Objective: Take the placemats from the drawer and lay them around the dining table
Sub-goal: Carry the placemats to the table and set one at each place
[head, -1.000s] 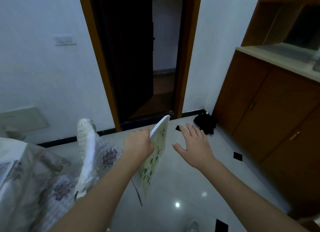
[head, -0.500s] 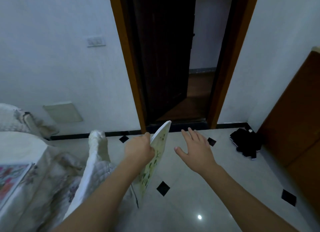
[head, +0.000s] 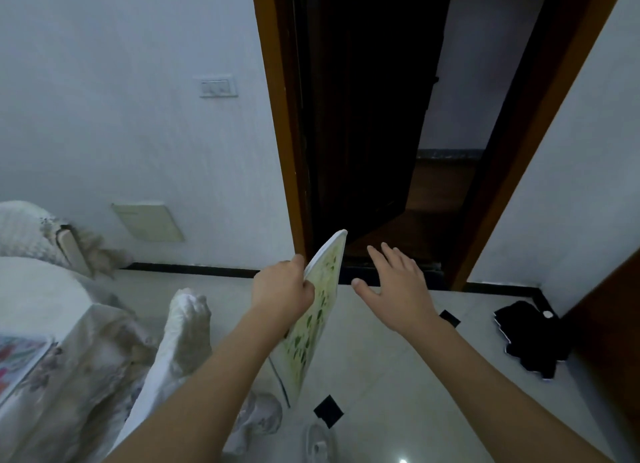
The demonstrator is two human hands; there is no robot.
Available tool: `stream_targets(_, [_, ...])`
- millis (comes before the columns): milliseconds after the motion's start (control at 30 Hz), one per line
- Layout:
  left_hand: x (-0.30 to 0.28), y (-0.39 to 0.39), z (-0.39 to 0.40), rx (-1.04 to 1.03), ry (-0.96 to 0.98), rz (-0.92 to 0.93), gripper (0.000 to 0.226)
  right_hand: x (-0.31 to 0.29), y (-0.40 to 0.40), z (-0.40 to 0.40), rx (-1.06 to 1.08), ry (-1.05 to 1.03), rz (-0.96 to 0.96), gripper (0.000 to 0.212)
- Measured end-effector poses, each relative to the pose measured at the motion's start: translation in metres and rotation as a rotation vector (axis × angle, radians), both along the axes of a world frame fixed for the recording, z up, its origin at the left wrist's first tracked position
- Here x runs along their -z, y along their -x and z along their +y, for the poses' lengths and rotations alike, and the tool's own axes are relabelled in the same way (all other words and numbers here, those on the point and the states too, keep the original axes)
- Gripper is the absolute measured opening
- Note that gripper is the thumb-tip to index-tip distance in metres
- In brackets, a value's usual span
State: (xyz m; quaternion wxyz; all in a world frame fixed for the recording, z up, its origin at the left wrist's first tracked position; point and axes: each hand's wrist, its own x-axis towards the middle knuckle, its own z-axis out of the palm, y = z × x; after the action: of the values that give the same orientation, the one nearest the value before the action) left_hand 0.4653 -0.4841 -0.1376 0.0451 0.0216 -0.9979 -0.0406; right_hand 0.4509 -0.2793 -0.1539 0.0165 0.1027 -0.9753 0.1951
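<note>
White wall and dark doorway (head: 381,116) ahead; view has swung left, dining table (head: 31,289) now near left. My left hand (head: 282,291) grips the placemats (head: 320,310) edge-up; right hand (head: 398,286) spread, empty. Laying comes next, I judge.

The placemats (head: 317,315) are pale cream-yellow, scattered with green leaves, with white edges. Left of them, the surface (head: 52,324) wears a white cloth printed with faded brownish flowers, and a mat (head: 15,358) on it shows red, pink and blue. The floor (head: 381,376) below the placemats is glossy pale grey tile with small black diamond insets. Behind the placemats, the door frame (head: 277,133) is orange-brown and the wall (head: 121,116) white.
</note>
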Motion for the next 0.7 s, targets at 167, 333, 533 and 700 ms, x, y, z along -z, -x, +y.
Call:
stream_targets(167, [0.006, 0.077, -0.007, 0.007, -0.016, -0.032, 0.016, -0.001, 0.068, -0.009, 0.000, -0.042, -0.012, 0.071])
stream_targets(333, [0.006, 0.161, -0.016, 0.056, -0.066, -0.033, 0.017, -0.009, 0.143, -0.018, 0.045, -0.050, 0.003, 0.070])
stream_targets(533, [0.000, 0.232, -0.046, 0.052, -0.108, -0.012, 0.017, -0.021, 0.215, -0.045, 0.054, -0.041, 0.021, 0.070])
stream_targets(700, [0.003, 0.268, -0.097, -0.074, -0.124, 0.024, 0.017, -0.015, 0.271, -0.090, -0.042, -0.032, 0.010, 0.071])
